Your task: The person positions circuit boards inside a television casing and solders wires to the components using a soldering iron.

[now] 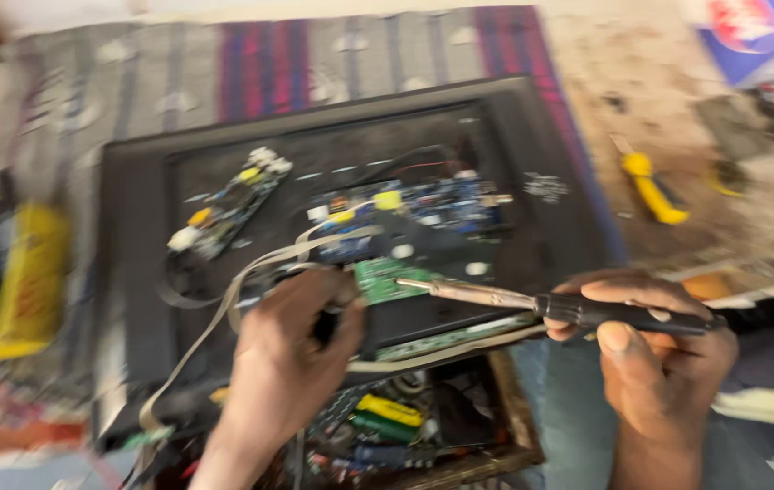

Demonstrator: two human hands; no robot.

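A black flat-panel set (541, 136) lies back-side up with its rear cover off, showing a blue circuit board (441, 204), a smaller green board (387, 279) and a separate board (228, 209) at the left. My right hand (659, 354) grips a black-handled soldering iron (532, 301); its metal tip rests at the green board's right edge. My left hand (287, 354) presses on the panel just left of the green board, fingers curled over something dark that I cannot make out. A grey ribbon cable (214, 318) curves past that hand.
A wooden tray (514, 426) of screwdrivers and small tools sits below the panel. A yellow tool (652, 189) lies on the rough surface at the right. A yellow-and-black object (29, 272) stands at the left. Striped cloth (260, 63) lies under the panel.
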